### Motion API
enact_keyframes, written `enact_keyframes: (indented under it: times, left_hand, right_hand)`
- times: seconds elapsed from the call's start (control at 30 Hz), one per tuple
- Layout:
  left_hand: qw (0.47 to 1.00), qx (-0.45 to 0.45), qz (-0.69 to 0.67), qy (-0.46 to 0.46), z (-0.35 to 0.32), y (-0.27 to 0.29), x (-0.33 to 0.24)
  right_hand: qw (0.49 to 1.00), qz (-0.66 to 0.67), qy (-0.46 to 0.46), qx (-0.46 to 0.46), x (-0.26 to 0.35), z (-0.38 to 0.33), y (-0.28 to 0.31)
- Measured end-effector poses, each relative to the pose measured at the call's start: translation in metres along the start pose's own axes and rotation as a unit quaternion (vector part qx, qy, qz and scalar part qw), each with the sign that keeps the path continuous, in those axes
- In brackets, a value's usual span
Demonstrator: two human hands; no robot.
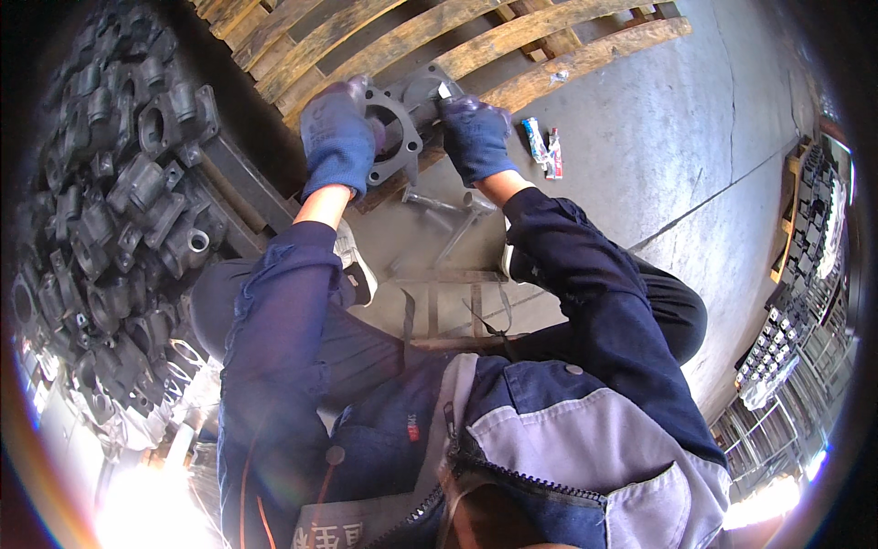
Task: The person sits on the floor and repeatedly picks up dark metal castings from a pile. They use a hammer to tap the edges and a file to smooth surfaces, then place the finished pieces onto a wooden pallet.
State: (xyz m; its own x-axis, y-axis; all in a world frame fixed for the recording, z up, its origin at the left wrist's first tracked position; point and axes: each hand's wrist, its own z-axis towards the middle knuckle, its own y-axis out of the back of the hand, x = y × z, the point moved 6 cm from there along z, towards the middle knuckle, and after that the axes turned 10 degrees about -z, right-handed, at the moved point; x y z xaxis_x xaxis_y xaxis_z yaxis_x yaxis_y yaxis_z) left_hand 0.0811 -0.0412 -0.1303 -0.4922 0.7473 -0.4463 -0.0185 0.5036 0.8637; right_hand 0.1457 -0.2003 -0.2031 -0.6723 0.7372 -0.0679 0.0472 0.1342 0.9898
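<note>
Gripping a grey metal casting (409, 119) from both sides, the person's gloved hands work at the edge of a wooden pallet (512, 41) that lies on the concrete floor (658, 156). The left hand (337, 137), in a blue glove, is closed over the casting's left side beside its flange with the round opening; the right hand (476, 137), also in a blue glove, is closed on the casting's right side, and something small and pale shows at its fingertips, too small to tell what it is. The casting rests against the pallet's near plank, tilted toward the person. Just below it on the floor lie a couple of metal rod-like tools (453, 210). To the right of the right hand, near the pallet edge, lie two small tubes (544, 146). Far to the left, a large heap of dark similar castings (110, 210) is stacked. Both forearms wear dark blue sleeves.
</note>
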Motion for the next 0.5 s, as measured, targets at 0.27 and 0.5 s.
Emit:
enact_keyframes:
  times: [0.27, 0.5]
  left_hand:
    - [1.0, 0.01, 0.002, 0.013, 0.001, -0.001, 0.0]
    - [0.999, -0.041, -0.007, -0.029, 0.0, 0.001, -0.004]
  right_hand:
    - [0.996, -0.003, 0.086, 0.007, 0.007, 0.003, -0.011]
    - [0.987, 0.012, 0.158, -0.002, 0.026, -0.008, -0.018]
